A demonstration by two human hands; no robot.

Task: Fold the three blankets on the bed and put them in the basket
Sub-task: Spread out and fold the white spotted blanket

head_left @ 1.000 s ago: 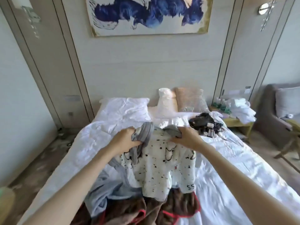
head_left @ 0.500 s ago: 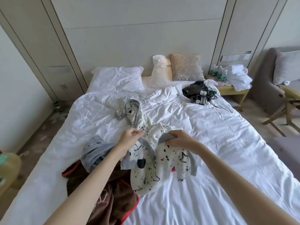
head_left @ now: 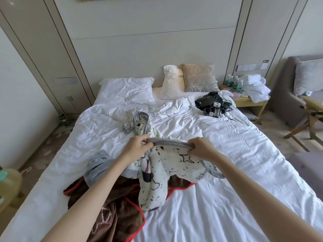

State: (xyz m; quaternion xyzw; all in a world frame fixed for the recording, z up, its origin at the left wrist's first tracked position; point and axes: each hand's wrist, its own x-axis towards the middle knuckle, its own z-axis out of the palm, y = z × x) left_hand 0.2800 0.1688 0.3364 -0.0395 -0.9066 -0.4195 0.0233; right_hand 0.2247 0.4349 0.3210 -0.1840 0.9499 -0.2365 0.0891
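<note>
A white blanket with black spots and a grey trim (head_left: 172,165) hangs crumpled above the middle of the bed (head_left: 227,154). My left hand (head_left: 138,147) and my right hand (head_left: 201,148) each pinch its grey edge, a short stretch of trim taut between them. One end of this blanket trails up the bed behind my hands. A pale blue-grey blanket (head_left: 97,167) lies bunched under my left forearm. Beneath both lies a brown blanket with red edging (head_left: 115,210), near the foot of the bed. No basket is in view.
Pillows (head_left: 125,89) and a patterned cushion (head_left: 201,77) stand at the headboard. A black bag with chargers and cables (head_left: 212,105) lies on the bed's far right. A bedside table (head_left: 248,100) with bottles and white towels, a grey armchair (head_left: 297,88) and a wooden stool (head_left: 312,116) stand at the right.
My hands have shifted along the spotted blanket's grey trim and moved apart, pulling the edge straight. The view has tilted a little upward.
</note>
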